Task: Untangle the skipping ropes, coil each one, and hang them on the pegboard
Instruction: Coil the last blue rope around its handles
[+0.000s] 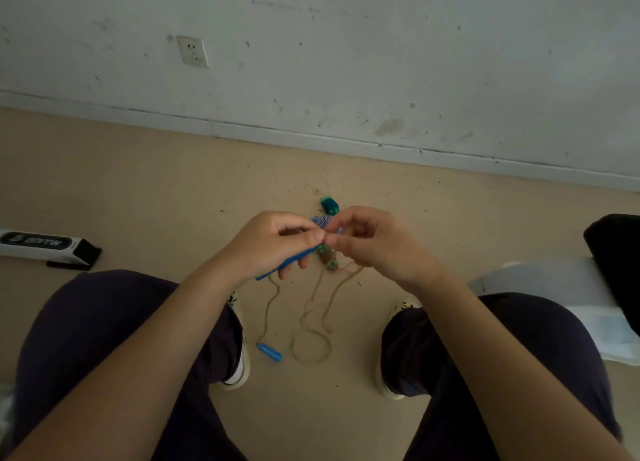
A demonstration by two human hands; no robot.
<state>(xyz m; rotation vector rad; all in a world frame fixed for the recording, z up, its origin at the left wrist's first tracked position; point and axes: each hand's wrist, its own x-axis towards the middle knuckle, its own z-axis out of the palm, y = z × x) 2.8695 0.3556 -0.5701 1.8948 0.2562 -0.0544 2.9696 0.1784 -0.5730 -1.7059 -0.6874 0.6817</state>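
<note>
My left hand (273, 242) grips a blue skipping-rope handle (287, 262) that sticks out below its fingers. My right hand (367, 239) pinches a tangle of rope right beside it, fingertips of both hands meeting. A blue-and-white braided rope (323, 222) shows between the hands, and a green-and-brown knot or handle (328, 258) hangs just below. Tan rope (311, 329) drops from the hands in loops onto the floor between my feet. A second blue handle (269, 352) lies on the floor. A green handle (329, 205) lies beyond the hands. No pegboard is in view.
I sit with dark-trousered knees either side and white shoes (239, 343) on a tan floor. A white-and-black box (45, 246) lies at the left. A white sheet (568, 304) and a dark object (616, 252) are at the right. A wall with a socket (192, 51) stands ahead.
</note>
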